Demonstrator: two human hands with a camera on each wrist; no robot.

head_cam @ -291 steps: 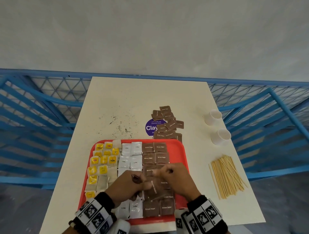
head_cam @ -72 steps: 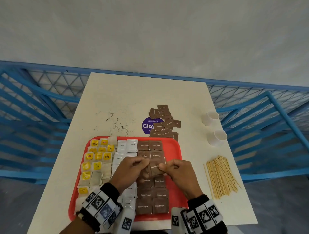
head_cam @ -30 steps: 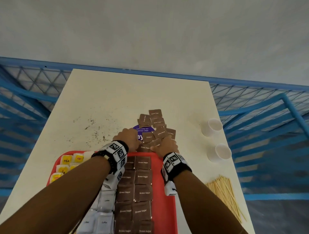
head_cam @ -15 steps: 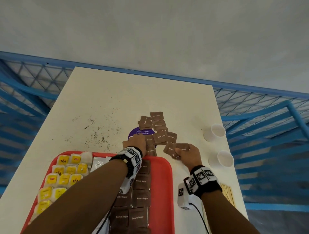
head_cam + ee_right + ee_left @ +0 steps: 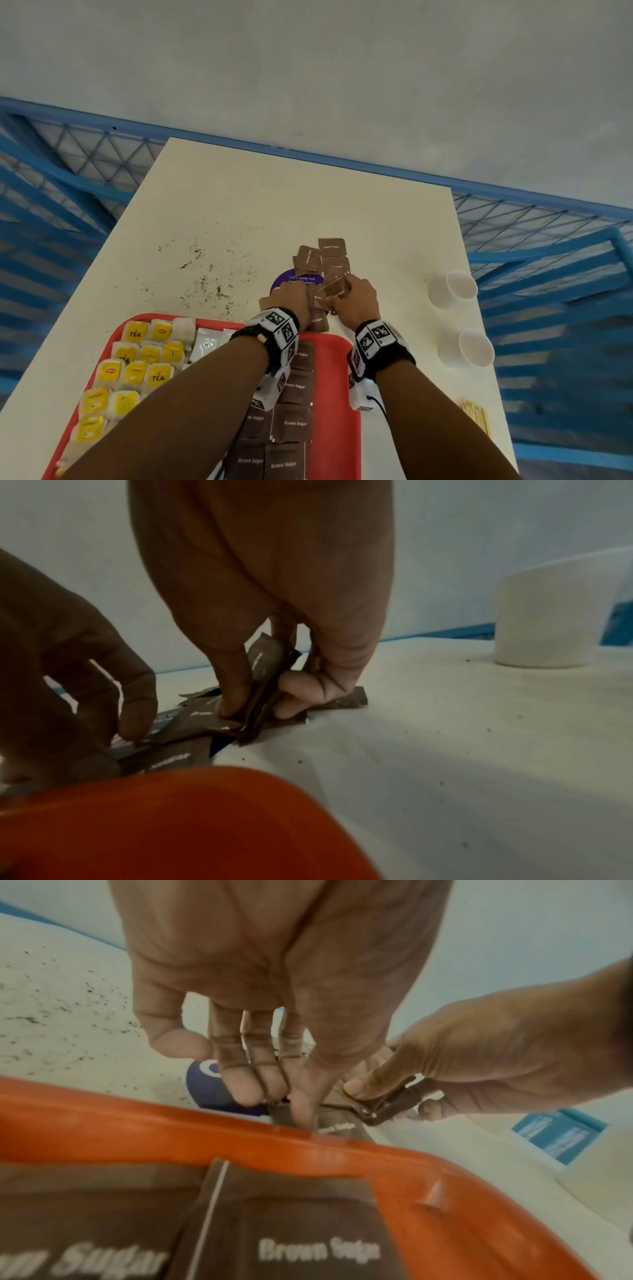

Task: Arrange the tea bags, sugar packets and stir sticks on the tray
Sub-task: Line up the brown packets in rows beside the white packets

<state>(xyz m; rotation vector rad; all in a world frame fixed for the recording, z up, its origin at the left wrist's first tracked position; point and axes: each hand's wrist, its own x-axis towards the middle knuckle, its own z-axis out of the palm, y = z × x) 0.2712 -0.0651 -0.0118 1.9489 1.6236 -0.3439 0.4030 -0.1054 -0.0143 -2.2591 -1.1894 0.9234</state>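
Beyond the red tray's [image 5: 337, 383] far edge, on the cream table [image 5: 308, 205], the right hand [image 5: 356, 301] pinches several brown sugar packets [image 5: 263, 691] upright. Beside it, the left hand [image 5: 291, 301] presses a straight fingertip on a flat packet [image 5: 337, 1127].

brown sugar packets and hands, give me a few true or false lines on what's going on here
1. The right hand pinches several brown packets on edge. True.
2. The left hand holds a stir stick. False: its fingers press on loose packets on the table.
3. Both cups stand on the tray. False: they stand on the table, right of it.
4. Tea bags lie at the tray's left side. True.
5. The sticks are on the tray. False: they lie on the table.
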